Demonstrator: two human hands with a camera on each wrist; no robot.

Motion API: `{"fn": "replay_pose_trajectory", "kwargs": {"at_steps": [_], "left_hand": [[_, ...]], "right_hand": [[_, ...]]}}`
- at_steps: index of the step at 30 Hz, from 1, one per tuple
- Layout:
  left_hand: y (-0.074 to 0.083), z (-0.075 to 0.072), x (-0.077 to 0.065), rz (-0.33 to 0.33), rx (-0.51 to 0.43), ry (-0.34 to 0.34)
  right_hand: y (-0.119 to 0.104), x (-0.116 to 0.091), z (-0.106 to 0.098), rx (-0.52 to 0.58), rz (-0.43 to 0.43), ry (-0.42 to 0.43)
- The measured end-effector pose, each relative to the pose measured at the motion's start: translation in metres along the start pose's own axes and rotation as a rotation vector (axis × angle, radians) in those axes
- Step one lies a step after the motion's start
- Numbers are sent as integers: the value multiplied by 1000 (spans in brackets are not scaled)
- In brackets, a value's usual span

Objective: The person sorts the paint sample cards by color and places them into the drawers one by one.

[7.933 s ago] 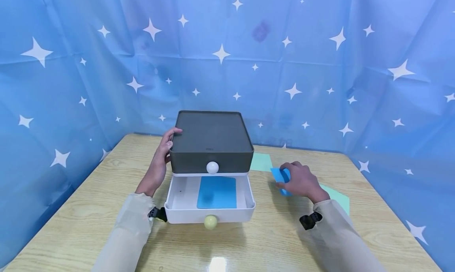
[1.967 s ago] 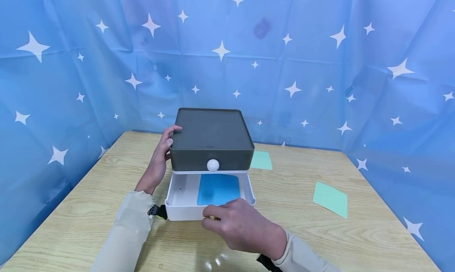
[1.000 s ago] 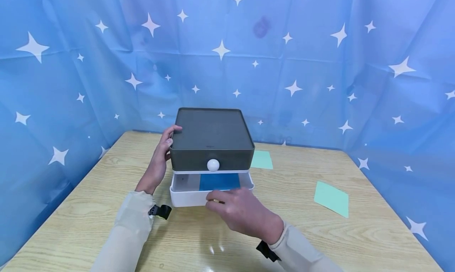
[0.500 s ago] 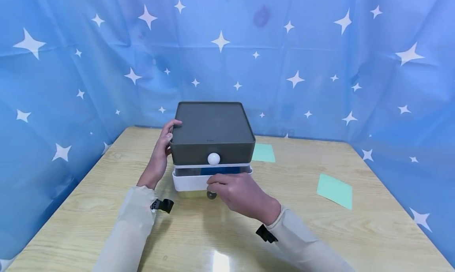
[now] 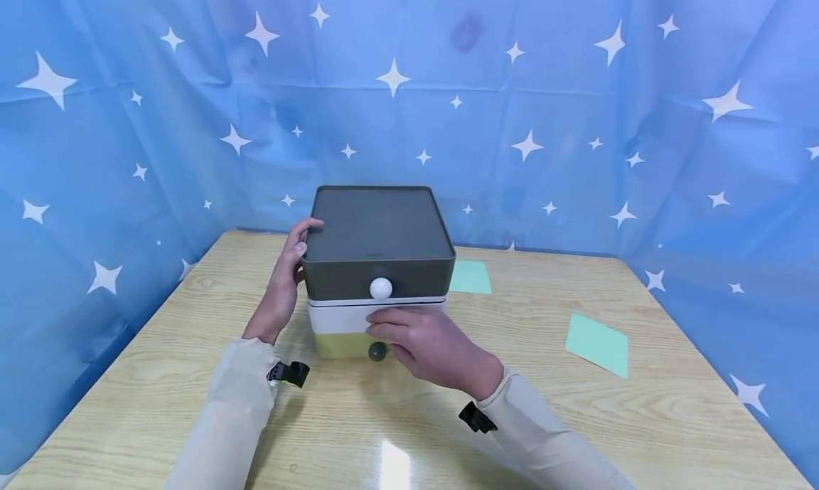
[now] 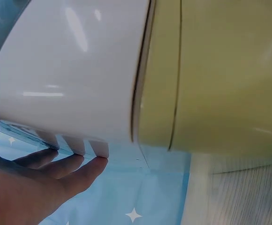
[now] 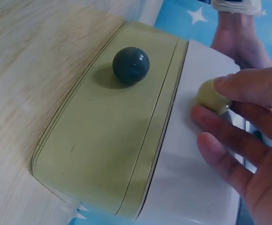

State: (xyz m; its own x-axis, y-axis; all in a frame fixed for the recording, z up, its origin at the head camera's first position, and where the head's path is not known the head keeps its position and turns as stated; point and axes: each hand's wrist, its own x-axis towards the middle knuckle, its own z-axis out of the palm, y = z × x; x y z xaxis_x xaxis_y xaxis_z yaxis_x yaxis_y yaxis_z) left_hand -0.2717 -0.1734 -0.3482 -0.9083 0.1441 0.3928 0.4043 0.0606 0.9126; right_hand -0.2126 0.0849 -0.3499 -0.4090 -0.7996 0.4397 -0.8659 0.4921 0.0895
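Note:
A stacked drawer box [image 5: 384, 223] stands on the table, dark grey on top, with a white drawer [image 5: 339, 318] in the middle and a yellow-green drawer [image 5: 342, 345] below. My right hand [image 5: 438, 348] pinches the white drawer's round yellow-green knob [image 7: 208, 96] between thumb and fingers. That drawer's front sits level with its neighbours, so its inside is hidden. My left hand [image 5: 281, 284] rests along the box's left side, a fingertip over the top rim. In the left wrist view its fingers [image 6: 82, 176] stretch out against the box.
Two pale green paper sheets lie on the wooden table [image 5: 512, 419]: one sheet [image 5: 470, 277] beside the box's back right, the other sheet [image 5: 598, 344] farther right. A white knob [image 5: 380, 288] and a dark knob [image 5: 377, 351] stick out in front. A starry blue curtain [image 5: 544, 84] hangs behind.
Earlier my right hand held a blue sheet right of the box. Since then it has gripped the knob and pushed the white drawer in, covering the blue sheet inside. My left hand stayed.

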Motion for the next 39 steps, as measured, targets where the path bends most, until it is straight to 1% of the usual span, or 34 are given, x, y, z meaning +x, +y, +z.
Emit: {"fn": "replay_pose_trajectory", "kwargs": {"at_steps": [6, 11, 17, 21, 26, 28, 31, 34, 36, 39], "left_hand": [[0, 1, 2, 4, -15, -19], [0, 0, 2, 4, -12, -8], [0, 0, 1, 5, -3, -9], [-1, -1, 0, 10, -2, -6], [-1, -1, 0, 8, -9, -8], [-1, -1, 0, 6, -13, -11], [-1, -1, 0, 4, -15, -12], [-1, -1, 0, 1, -13, -10], [-1, -1, 0, 0, -11, -10], [-1, -1, 0, 0, -12, -10]], "right_hand": [[4, -1, 1, 1, -4, -28], [5, -1, 0, 6, 0, -57], [1, -4, 2, -4, -46, -13], [-8, -4, 7, 6, -87, -2], [-19, -2, 18, -18, -116, -48], [-21, -1, 23, -64, -109, -86], [-19, -1, 31, -141, -96, -148], [-16, -3, 38, -186, -78, -201], [-14, -4, 41, -193, -70, -222], [-12, -6, 44, -205, -66, -228]]}}
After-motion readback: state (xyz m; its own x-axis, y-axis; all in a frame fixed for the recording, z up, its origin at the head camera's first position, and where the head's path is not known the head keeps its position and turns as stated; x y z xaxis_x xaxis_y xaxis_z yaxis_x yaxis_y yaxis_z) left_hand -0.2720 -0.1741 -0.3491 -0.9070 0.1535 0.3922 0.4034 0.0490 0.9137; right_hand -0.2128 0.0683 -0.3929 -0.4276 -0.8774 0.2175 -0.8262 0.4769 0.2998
